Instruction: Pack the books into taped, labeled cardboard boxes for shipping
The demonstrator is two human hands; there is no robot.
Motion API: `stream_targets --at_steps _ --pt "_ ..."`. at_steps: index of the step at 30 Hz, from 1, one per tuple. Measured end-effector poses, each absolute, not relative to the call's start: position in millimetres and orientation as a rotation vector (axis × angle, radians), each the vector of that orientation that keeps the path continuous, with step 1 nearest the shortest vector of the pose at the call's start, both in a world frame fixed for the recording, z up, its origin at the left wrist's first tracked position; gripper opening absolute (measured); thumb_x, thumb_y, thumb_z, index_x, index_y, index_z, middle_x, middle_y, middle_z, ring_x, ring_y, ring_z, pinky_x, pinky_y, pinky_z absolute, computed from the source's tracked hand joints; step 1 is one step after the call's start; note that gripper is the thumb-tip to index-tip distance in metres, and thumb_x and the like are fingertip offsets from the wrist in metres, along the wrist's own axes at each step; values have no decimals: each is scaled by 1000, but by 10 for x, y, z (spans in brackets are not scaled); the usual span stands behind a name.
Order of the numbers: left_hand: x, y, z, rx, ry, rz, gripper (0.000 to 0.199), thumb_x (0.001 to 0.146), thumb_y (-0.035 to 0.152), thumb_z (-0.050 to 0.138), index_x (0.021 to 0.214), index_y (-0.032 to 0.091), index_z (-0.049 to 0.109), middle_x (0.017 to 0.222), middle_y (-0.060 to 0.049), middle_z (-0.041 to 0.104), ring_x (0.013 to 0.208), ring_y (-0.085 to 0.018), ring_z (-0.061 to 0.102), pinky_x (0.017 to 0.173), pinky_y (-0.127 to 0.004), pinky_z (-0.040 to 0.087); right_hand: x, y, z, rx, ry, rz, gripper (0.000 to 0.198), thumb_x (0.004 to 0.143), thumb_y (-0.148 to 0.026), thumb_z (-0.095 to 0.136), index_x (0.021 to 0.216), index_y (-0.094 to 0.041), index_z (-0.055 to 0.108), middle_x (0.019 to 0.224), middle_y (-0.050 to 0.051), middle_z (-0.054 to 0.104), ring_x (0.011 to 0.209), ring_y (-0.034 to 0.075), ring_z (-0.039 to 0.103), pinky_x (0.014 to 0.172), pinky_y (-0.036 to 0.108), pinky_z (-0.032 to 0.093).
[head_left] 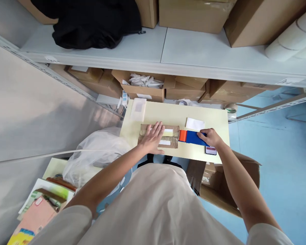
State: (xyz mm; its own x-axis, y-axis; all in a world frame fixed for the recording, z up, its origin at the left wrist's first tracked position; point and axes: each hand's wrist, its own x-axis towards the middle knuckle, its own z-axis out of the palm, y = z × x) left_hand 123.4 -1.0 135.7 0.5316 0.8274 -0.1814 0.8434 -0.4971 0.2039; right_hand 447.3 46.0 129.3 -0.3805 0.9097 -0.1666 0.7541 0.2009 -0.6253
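Observation:
A small brown cardboard box [173,132] with shiny tape and white labels lies flat on the pale yellow table [165,110]. My left hand [153,136] rests on its top with the fingers stretched out. At the box's right end is a long blue piece with an orange-red end [192,136]; the orange-red end meets or nearly meets the box. My right hand [210,137] grips the blue piece by its right end, thumb on top. Beneath that hand a phone [210,150] is partly covered. A white slip of paper [195,124] lies just behind the blue piece.
A translucent white packet [138,109] lies at the table's back left. Behind stand an open carton of white items [142,90] and a grey shelf [193,51] with boxes. A clear plastic bag [91,156] bulges at left; an open carton [226,183] stands at right.

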Motion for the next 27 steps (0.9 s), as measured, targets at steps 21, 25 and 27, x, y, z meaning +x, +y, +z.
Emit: stream_targets --at_steps 21,25,27 --pt "1933 147 1344 2643 1206 -65 61 75 46 62 130 23 51 155 -17 19 140 -38 17 107 -63 6 4322 479 1592 -2207 -2584 756 57 77 -66 45 78 -14 69 79 16 68 76 28 64 63 34 45" --pt "1984 75 1262 2635 1220 -15 44 72 42 65 111 21 64 154 -15 23 138 -40 20 106 -65 8 3753 471 1803 -2274 -2612 708 47 81 -51 48 95 -11 69 91 20 68 82 30 66 68 36 46" --pt "1995 59 1206 2639 1223 -5 40 71 39 66 107 21 65 153 -13 25 137 -40 22 106 -65 8 3625 460 1835 -2258 -2633 692 41 82 -44 50 97 -11 69 95 20 68 82 29 66 69 36 47"
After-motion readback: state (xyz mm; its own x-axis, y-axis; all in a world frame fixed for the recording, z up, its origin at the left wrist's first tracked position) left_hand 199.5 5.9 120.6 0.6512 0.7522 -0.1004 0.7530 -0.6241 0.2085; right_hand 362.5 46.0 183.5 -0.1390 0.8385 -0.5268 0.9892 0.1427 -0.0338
